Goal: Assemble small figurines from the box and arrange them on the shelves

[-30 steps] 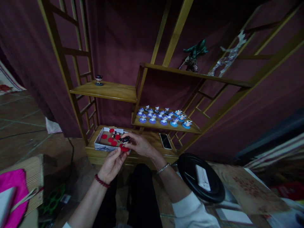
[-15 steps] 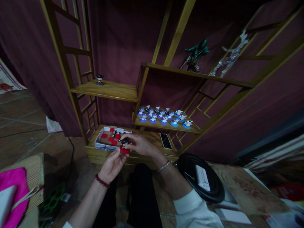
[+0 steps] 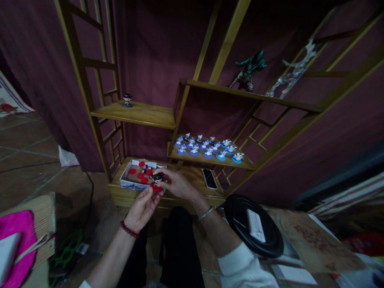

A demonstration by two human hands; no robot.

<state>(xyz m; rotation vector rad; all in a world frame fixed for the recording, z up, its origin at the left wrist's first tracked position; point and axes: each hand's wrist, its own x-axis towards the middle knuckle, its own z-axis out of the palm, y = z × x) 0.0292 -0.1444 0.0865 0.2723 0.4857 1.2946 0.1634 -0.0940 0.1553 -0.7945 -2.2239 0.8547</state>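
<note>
Between my two hands is a small dark-haired figurine (image 3: 157, 179) standing upright on a round red base (image 3: 156, 187). My left hand (image 3: 143, 210) pinches the red base from below, thumb at its edge. From the right, my right hand (image 3: 174, 182) grips the figurine's upper body between thumb and fingers. Just behind them, an open shallow cardboard box (image 3: 127, 182) holds several red discs (image 3: 140, 175) and more dark figurines (image 3: 147, 169), partly hidden by my hand.
A black-haired figurine (image 3: 127, 100) stands on the upper left shelf (image 3: 141, 113). Several purple and blue figurines (image 3: 194, 149) fill the middle shelf. A phone (image 3: 209, 178) lies right of the box. Higher up are a green statue (image 3: 250, 70) and a clear one (image 3: 292, 74). A black bin lid (image 3: 240, 224) is at right.
The view has shifted very slightly. Both hands keep hold of the figurine and its base, which is tilted a little differently; the shelf figurines have not moved.
</note>
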